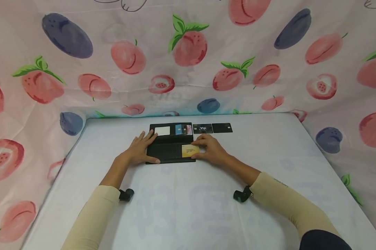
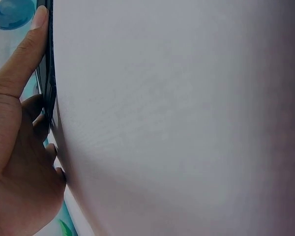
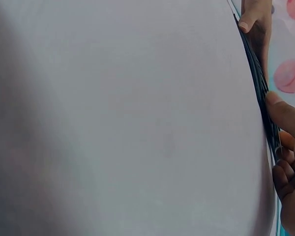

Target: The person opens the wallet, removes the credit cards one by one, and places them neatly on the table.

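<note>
A black wallet (image 1: 164, 151) lies unfolded on the white table, its long halves one above the other in the head view. Fingers spread, my left hand (image 1: 139, 150) rests on its left side, with the thumb on the lower half; the left wrist view shows that thumb (image 2: 39, 19) on the wallet's edge. My right hand (image 1: 213, 150) pinches a yellow card (image 1: 189, 151) between thumb and fingers at the lower half's right end. Part of the card sticks out past the wallet's right edge. The upper half holds a white panel (image 1: 162, 131) and a blue card (image 1: 178, 130) among several cards.
Right of the wallet's upper half lie a black card marked Vip (image 1: 203, 128) and a plain black card (image 1: 221, 127), side by side. White cloth covers the table (image 1: 188, 201). Behind it hangs a fruit-printed curtain (image 1: 188, 93).
</note>
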Tool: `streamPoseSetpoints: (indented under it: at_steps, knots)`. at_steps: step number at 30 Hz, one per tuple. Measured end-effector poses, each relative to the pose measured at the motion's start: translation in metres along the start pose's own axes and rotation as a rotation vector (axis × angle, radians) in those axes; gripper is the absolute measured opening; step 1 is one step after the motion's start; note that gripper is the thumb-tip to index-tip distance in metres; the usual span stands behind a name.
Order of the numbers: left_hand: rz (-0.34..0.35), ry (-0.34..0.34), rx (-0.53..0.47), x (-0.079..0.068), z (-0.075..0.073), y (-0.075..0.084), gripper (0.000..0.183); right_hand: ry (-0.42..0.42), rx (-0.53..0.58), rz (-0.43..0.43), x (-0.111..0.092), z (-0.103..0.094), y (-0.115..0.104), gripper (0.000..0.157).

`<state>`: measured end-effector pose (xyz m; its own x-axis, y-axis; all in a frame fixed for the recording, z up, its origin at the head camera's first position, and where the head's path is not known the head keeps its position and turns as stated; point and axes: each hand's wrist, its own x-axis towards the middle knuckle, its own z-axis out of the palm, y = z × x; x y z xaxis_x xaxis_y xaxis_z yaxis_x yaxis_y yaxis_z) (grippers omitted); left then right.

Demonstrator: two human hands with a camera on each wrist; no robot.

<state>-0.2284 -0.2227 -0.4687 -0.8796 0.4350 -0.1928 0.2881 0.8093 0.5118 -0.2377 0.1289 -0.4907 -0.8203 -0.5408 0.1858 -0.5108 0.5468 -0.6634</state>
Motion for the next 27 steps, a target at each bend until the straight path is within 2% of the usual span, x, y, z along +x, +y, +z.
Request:
streamPoseSetpoints:
  at_steps: [27]
  knots:
    - [0.003,-0.001,0.006,0.0000,-0.0002,0.0006,0.119,0.018,0.006,0.009,-0.0058,-0.0055,0.0069,0.054]
